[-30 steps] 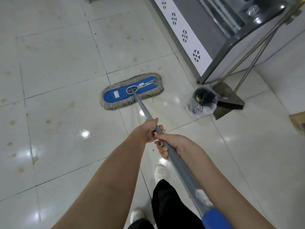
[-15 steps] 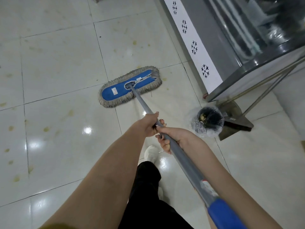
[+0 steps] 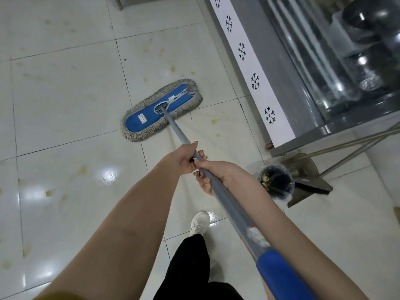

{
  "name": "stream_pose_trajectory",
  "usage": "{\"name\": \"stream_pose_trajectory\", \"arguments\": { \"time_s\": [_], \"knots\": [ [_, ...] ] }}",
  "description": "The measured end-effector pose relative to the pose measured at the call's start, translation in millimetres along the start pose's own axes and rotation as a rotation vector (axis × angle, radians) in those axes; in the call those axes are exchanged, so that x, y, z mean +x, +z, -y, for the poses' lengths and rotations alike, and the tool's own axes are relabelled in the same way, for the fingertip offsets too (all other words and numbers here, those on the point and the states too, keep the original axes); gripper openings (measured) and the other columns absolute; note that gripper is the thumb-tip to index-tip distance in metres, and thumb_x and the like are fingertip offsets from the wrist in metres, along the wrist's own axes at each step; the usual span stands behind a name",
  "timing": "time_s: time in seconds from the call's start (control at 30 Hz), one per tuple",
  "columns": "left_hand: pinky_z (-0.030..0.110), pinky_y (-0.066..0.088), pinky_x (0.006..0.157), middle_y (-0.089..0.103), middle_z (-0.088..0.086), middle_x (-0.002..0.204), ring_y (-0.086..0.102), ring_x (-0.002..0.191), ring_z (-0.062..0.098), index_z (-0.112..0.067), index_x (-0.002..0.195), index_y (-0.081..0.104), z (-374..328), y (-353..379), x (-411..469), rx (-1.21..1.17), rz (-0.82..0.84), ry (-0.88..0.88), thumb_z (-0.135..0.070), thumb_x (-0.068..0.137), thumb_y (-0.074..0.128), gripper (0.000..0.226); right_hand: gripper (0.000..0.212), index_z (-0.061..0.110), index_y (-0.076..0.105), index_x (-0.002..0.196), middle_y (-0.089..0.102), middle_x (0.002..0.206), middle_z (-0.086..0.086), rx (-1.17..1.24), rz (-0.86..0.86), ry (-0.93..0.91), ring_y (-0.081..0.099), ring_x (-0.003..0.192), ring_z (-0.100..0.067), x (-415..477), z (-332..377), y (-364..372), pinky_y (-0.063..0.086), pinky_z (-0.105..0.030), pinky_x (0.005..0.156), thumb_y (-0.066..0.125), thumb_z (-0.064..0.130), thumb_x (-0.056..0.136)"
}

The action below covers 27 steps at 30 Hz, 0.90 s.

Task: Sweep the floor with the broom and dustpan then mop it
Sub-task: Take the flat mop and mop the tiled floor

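A flat blue mop head (image 3: 161, 110) with a grey fringe lies on the white tiled floor (image 3: 65, 87), tilted up to the right. Its grey handle (image 3: 229, 204) runs down to the lower right and ends in a blue grip. My left hand (image 3: 183, 159) grips the handle higher up, and my right hand (image 3: 213, 173) grips it just below, the two touching. A metal dustpan (image 3: 307, 180) stands at the right by the counter's corner, with two long thin handles (image 3: 355, 146) leaning over it.
A grey counter (image 3: 287, 83) with a white snowflake strip and a glass front runs along the right. A small bin (image 3: 276, 184) lined with a clear bag stands beside the dustpan. Yellowish stains dot the tiles. My leg and a white shoe (image 3: 200, 223) are below the handle.
The mop head has slid to the right, toward the counter, and turned more steeply. The view has moved closer to the counter. Both hands keep their grip.
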<state>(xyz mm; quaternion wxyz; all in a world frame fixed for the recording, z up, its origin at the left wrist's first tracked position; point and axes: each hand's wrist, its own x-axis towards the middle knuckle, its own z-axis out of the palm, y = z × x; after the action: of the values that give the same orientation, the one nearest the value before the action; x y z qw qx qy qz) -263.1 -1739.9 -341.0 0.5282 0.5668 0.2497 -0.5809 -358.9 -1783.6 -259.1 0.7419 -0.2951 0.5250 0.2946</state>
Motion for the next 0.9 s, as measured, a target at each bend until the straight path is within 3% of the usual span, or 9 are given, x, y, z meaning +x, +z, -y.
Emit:
{"name": "stream_pose_trajectory", "arguments": {
  "time_s": [0.33,0.57,0.73,0.83,0.9],
  "knots": [
    [0.021,0.049,0.042,0.043,0.003,0.062,0.046,0.053,0.014,-0.009,0.083,0.04,2,14,15,0.053,-0.018,-0.015,-0.03,0.099,0.045,0.027,0.039,0.01,0.041,0.065,0.043,0.037,0.002,0.053,0.018,0.002,0.036,0.02,-0.004,4,-1,-20,0.029,-0.009,0.025,0.05,0.031,0.097],
    [0.018,0.048,0.04,0.044,0.002,0.063,0.046,0.053,0.013,-0.009,0.085,0.04,43,17,4,0.099,-0.026,-0.01,-0.031,0.098,0.046,0.026,0.036,0.009,0.041,0.069,0.038,0.062,-0.001,0.065,-0.001,-0.04,0.036,0.019,-0.005,-7,-45,-33,0.03,-0.009,0.025,0.052,0.029,0.097],
    [0.019,0.047,0.039,0.045,0.003,0.063,0.048,0.051,0.014,-0.009,0.084,0.04,101,35,-13,0.151,-0.017,-0.018,-0.031,0.098,0.047,0.026,0.038,0.009,0.041,0.066,0.041,0.058,-0.001,0.058,-0.006,-0.025,0.036,0.019,-0.005,-28,-100,-62,0.029,-0.009,0.025,0.052,0.029,0.096],
    [0.019,0.049,0.04,0.045,0.002,0.062,0.049,0.05,0.014,-0.009,0.083,0.041,153,51,-26,0.181,0.008,-0.034,-0.032,0.099,0.046,0.028,0.038,0.009,0.04,0.066,0.043,0.037,-0.001,0.069,-0.015,-0.033,0.036,0.019,-0.005,-43,-147,-89,0.029,-0.009,0.025,0.052,0.029,0.097],
    [0.019,0.049,0.041,0.045,0.001,0.061,0.052,0.044,0.014,-0.009,0.082,0.042,187,61,-32,0.222,0.034,-0.043,-0.033,0.099,0.043,0.029,0.037,0.009,0.04,0.066,0.042,0.033,-0.001,0.086,-0.034,-0.042,0.036,0.019,-0.005,-52,-179,-107,0.029,-0.009,0.025,0.052,0.028,0.096]
  ]
}}
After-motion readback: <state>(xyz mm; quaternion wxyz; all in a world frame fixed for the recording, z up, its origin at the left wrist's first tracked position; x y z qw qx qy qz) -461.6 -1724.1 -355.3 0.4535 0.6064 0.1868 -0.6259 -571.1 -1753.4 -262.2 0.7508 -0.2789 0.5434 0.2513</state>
